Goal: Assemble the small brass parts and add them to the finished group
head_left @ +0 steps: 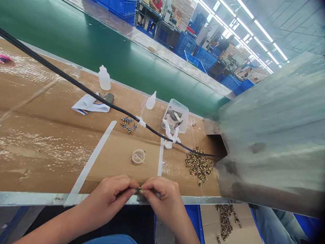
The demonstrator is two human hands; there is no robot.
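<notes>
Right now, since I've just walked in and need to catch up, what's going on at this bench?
A person's left hand and right hand together pinch one tiny part at the near edge of a cardboard-covered bench. Just beyond the hands sits a small clear dish. Farther back lies a small cluster of pieces, with a larger pile to the right. The held part is too small to make out in detail.

Beyond your counter (56, 132) lies a green belt (114, 51), then blue crates (186, 43) under strip lights (264, 31); a metal panel (274, 135) stands at your right.
</notes>
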